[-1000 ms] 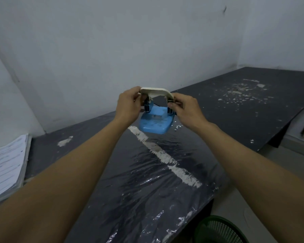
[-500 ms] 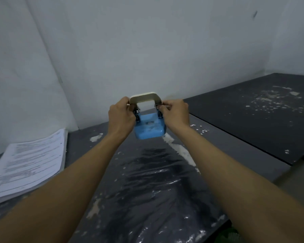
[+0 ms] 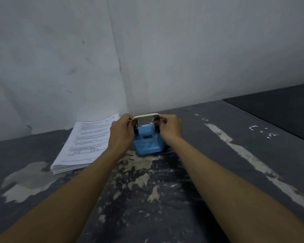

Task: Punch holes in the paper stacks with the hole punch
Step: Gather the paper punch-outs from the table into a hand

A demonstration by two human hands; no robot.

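Left hand (image 3: 121, 134), right hand (image 3: 170, 128) each grip hole punch (image 3: 148, 142) sides, fingers curled

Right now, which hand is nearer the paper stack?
Left. The left hand grips the hole punch right beside the paper stack; the right hand holds the punch's far side.

White paper dots (image 3: 263, 131) lie scattered on the dark table (image 3: 191, 199).
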